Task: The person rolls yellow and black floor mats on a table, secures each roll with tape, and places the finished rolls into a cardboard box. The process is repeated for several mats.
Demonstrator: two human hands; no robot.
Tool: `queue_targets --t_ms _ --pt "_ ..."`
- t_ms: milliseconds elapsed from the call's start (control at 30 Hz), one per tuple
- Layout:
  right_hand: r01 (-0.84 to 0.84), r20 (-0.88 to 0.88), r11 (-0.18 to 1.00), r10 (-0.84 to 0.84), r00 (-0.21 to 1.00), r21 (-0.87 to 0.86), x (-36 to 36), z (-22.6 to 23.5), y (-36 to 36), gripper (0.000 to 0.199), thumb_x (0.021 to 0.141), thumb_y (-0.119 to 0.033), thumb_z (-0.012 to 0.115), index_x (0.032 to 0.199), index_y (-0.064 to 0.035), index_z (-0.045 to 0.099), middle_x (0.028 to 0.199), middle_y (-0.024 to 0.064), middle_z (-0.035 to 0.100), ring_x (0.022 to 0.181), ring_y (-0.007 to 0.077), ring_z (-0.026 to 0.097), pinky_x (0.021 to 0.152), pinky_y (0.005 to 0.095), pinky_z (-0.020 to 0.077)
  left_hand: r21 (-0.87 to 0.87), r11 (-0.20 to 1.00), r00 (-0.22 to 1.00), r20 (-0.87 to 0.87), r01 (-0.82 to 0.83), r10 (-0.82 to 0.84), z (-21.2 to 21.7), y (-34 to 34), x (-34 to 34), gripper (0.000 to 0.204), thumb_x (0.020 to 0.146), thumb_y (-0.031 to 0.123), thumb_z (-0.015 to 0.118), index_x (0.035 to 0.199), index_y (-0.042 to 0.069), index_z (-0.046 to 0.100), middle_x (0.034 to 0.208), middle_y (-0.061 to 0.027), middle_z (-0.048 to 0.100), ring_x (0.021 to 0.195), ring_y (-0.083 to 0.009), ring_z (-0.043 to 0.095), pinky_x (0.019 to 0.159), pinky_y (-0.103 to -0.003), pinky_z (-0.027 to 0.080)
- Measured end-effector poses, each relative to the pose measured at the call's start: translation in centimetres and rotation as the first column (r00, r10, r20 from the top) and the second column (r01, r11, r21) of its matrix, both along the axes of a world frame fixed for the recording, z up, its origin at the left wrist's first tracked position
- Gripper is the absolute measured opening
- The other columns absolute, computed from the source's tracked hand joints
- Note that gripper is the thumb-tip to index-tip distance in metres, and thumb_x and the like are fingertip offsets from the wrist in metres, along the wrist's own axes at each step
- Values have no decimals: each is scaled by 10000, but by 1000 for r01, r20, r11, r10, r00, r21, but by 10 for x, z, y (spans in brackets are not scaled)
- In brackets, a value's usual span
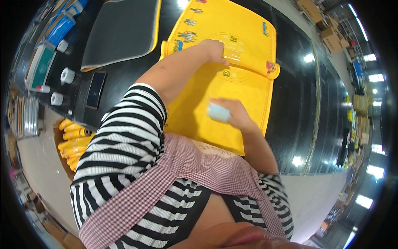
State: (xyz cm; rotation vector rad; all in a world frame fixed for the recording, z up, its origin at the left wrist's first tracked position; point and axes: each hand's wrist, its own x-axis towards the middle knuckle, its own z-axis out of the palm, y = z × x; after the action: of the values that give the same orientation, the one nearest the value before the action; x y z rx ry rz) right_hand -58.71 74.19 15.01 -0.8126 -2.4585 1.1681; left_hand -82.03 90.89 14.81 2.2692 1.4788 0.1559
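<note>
A yellow mat (219, 97) with cartoon prints lies on the black table (298, 95), and a second yellow mat (232, 29) lies partly over its far end. My left hand (213, 50) reaches across and grips the near edge of the upper mat together with a clear film. My right hand (232, 112) hovers over the lower mat, fingers closed around a small pale blue block (218, 112).
A grey mat with yellow backing (120, 31) lies at the far left of the table. White tape rolls (67, 75) and a dark tablet (96, 89) sit near the left edge. Rolled yellow mats (74, 143) are stacked below the table.
</note>
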Motion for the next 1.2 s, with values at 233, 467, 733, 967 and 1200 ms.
queue_targets --t_ms 233,467,733,967,1200 --pt "889 398 339 -802 444 -309 204 21 -114 318 999 -100 565 1288 25 616 1036 129 670 778 178 631 658 267 536 -358 854 800 340 -377 495 78 -175 -74 815 902 641 702 1410 16 580 1395 -201 620 1263 -352 604 1040 -431 492" --pt "939 418 126 -871 260 -321 261 -34 -93 352 1007 -214 544 1262 15 621 990 118 660 743 170 621 635 265 528 -391 821 -137 920 -417 368 86 -339 -191 727 853 175 850 1450 59 452 1258 -102 625 1196 -202 599 1023 -378 507" --pt "927 397 141 -873 282 -348 266 -71 -58 425 1016 -345 519 1233 5 628 938 106 649 702 162 609 609 263 519 -336 -35 -337 929 -941 150 6 -480 -334 776 814 -15 815 1431 76 355 1143 -172 662 950 -312 715 785 -439 636" --pt "927 380 127 -886 266 -352 268 -73 -57 508 1024 -459 498 1208 -5 633 892 96 638 667 154 598 587 261 511 -455 -567 -676 688 -686 265 -95 -641 -437 1158 778 95 883 1636 98 104 1394 -272 557 1159 -354 663 905 -419 611" --pt "916 360 68 -906 222 -395 310 -85 -90 601 1032 -573 476 1182 -14 638 847 86 628 632 146 588 565 259 503 -134 -407 -416 41 -904 909 -211 -628 -424 964 882 363 758 1658 136 235 1590 -280 392 1461 -432 420 1225 -415 346"
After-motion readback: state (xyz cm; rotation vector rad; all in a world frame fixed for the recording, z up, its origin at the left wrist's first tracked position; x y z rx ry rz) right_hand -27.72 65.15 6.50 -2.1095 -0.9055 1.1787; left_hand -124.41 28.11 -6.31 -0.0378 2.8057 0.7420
